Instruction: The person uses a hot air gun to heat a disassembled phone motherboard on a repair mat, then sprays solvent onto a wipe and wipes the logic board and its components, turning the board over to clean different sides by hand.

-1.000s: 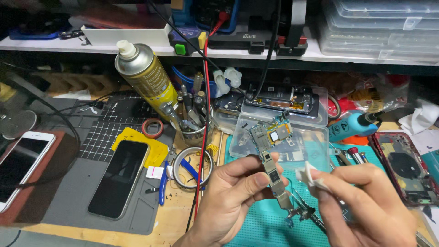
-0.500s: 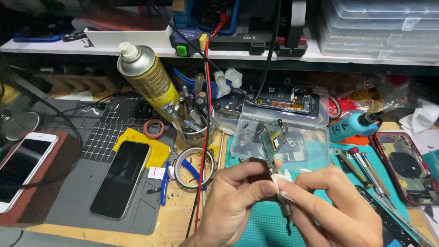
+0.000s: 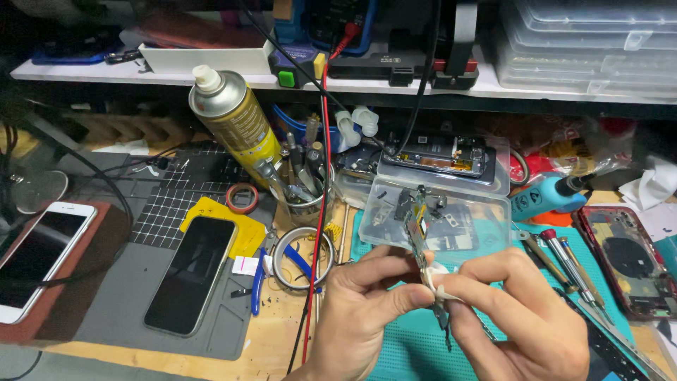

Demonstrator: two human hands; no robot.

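Left hand (image 3: pixel 367 310): pinches narrow green circuit board (image 3: pixel 420 236), upright, near centre.
Right hand (image 3: pixel 515 317): pinches small white wipe (image 3: pixel 438 282) against board.
Behind: clear plastic tray (image 3: pixel 479 219).

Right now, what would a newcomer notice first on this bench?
The two hands at bottom centre: the left hand pinches a narrow circuit board on edge, while the right hand presses a small white wad against it. Behind them, a tilted yellow spray can leans over a cup of tools, and a dark phone lies at left.
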